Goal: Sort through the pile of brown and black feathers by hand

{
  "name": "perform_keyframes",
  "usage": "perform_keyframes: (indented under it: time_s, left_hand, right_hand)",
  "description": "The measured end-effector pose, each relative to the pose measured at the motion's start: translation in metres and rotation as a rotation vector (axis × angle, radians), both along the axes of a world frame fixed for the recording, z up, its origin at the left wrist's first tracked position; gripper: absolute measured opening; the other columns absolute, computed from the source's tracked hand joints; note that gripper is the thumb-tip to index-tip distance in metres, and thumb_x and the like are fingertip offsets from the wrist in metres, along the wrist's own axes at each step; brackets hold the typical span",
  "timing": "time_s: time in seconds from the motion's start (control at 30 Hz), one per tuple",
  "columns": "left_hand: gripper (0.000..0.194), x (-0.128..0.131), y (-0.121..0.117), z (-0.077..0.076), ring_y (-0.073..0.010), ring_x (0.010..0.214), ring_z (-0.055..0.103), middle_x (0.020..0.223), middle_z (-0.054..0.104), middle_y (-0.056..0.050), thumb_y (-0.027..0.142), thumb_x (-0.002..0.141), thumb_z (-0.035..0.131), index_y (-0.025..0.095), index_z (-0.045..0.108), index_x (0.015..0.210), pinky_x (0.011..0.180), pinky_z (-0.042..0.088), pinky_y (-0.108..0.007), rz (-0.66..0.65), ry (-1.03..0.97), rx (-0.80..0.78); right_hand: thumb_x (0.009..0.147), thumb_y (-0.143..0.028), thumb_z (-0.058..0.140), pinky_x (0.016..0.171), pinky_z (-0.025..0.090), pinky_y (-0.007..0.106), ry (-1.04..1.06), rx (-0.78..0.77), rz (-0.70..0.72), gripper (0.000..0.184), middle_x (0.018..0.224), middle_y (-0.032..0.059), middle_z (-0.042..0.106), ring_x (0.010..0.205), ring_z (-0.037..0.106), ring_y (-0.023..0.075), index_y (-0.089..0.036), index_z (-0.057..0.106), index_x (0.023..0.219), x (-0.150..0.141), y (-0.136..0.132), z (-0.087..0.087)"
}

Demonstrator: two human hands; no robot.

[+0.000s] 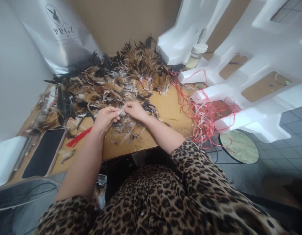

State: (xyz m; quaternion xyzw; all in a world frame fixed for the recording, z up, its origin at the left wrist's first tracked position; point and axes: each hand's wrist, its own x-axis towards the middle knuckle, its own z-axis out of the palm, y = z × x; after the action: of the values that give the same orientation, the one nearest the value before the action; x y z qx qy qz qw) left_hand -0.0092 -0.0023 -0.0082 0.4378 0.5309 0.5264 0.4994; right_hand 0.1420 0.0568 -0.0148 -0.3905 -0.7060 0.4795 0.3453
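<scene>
Both hands meet over the near side of a wide heap of brown, black and white feathers (pixel 99 86). My left hand (pixel 106 118) pinches a small whitish tuft of feather (pixel 121 112) between thumb and fingers. From the other side my right hand (pixel 134 110) has its fingertips closed on the same tuft. Exactly how the fingers grip it is too small to make out. Loose pale feathers (pixel 127 132) lie on the tabletop just below the hands. A flat red strip (pixel 78 137) rests beside my left wrist.
A phone (pixel 44 153) and a white box (pixel 8 160) lie at the left. A silver bag (pixel 65 39) stands behind the feathers. Tangled red ribbon (pixel 202 120) spills over the right edge by white foam pieces (pixel 239 120). A white-capped jar (pixel 196 55) stands behind. A round stool (pixel 239 147) is below.
</scene>
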Motion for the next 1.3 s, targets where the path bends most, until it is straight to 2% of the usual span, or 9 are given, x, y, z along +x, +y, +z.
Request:
perform_keyframes:
  time_s: [0.13,0.27,0.4,0.5,0.57,0.7,0.9,1.03,1.3]
  left_hand:
    - [0.022,0.0,-0.002,0.002,-0.0064,0.047,0.055,0.068,0.069,-0.006,0.023,0.054,0.077,0.011,0.064,0.067,0.043,0.039,-0.016,-0.073,-0.056,-0.013]
    - [0.023,-0.003,-0.002,-0.002,-0.0091,0.053,0.061,0.066,0.068,-0.006,0.023,0.056,0.078,0.011,0.064,0.07,0.05,0.047,-0.017,-0.129,-0.098,-0.058]
    - [0.026,-0.003,0.002,-0.005,-0.0093,0.054,0.062,0.062,0.067,-0.005,0.022,0.057,0.077,0.01,0.063,0.075,0.051,0.048,-0.016,-0.031,-0.072,-0.081]
    - [0.029,-0.002,0.004,-0.006,-0.01,0.054,0.063,0.062,0.067,-0.003,0.021,0.055,0.077,0.011,0.06,0.077,0.05,0.048,-0.016,0.074,-0.051,-0.056]
    - [0.03,0.0,0.005,-0.006,-0.0109,0.053,0.063,0.061,0.067,-0.003,0.021,0.054,0.078,0.012,0.059,0.076,0.05,0.048,-0.017,0.1,-0.019,-0.031]
    - [0.027,0.001,0.005,-0.007,-0.0108,0.052,0.062,0.059,0.066,-0.003,0.022,0.055,0.076,0.011,0.064,0.075,0.051,0.049,-0.019,0.076,0.039,-0.01]
    - [0.029,0.002,0.001,-0.007,-0.0114,0.055,0.063,0.061,0.068,-0.005,0.022,0.053,0.078,0.01,0.069,0.078,0.057,0.051,-0.021,-0.011,0.074,-0.022]
    - [0.026,0.0,0.0,-0.008,-0.0095,0.052,0.061,0.062,0.068,-0.004,0.024,0.055,0.079,0.011,0.07,0.075,0.055,0.05,-0.019,-0.046,0.079,-0.013]
    - [0.023,-0.002,0.001,0.0,-0.0078,0.052,0.06,0.06,0.067,-0.003,0.025,0.054,0.08,0.012,0.068,0.068,0.053,0.048,-0.016,0.007,-0.065,-0.009]
  right_hand:
    - [0.076,-0.019,0.053,0.049,0.039,0.014,0.033,-0.011,0.027,0.016,0.052,-0.003,0.058,0.045,0.05,0.004,-0.011,0.062,0.065,-0.001,-0.003,0.001]
    - [0.077,-0.019,0.057,0.047,0.041,0.014,0.105,-0.132,0.038,0.012,0.054,-0.0021,0.061,0.046,0.053,0.0043,-0.011,0.062,0.069,0.0,-0.004,0.007]
    - [0.076,-0.016,0.058,0.045,0.04,0.015,0.135,-0.249,0.018,0.008,0.057,-0.0005,0.062,0.048,0.055,0.0058,-0.01,0.062,0.073,0.006,-0.003,0.015]
    - [0.072,-0.018,0.063,0.046,0.04,0.015,0.107,-0.148,0.009,0.009,0.054,-0.0009,0.061,0.046,0.053,0.0052,-0.01,0.062,0.07,0.009,-0.002,0.016]
    - [0.07,-0.02,0.065,0.048,0.04,0.016,0.096,-0.075,0.024,0.011,0.053,-0.0014,0.06,0.046,0.052,0.005,-0.01,0.063,0.068,0.008,-0.002,0.015]
    - [0.072,-0.021,0.062,0.053,0.043,0.018,0.108,-0.053,0.102,0.012,0.058,0.0003,0.063,0.051,0.055,0.0068,-0.009,0.064,0.071,0.006,-0.004,0.014]
    - [0.071,-0.024,0.065,0.064,0.042,0.019,0.075,0.184,0.078,0.014,0.069,0.0013,0.067,0.065,0.057,0.0076,-0.011,0.068,0.071,0.002,-0.005,0.011]
    - [0.072,-0.027,0.064,0.066,0.043,0.02,0.121,0.151,0.08,0.017,0.07,0.0019,0.067,0.066,0.057,0.0084,-0.01,0.069,0.074,-0.001,-0.003,0.008]
    - [0.073,-0.019,0.064,0.081,0.044,0.025,0.136,0.154,0.12,0.018,0.086,0.0039,0.07,0.079,0.061,0.0106,-0.012,0.071,0.087,0.014,0.01,0.013]
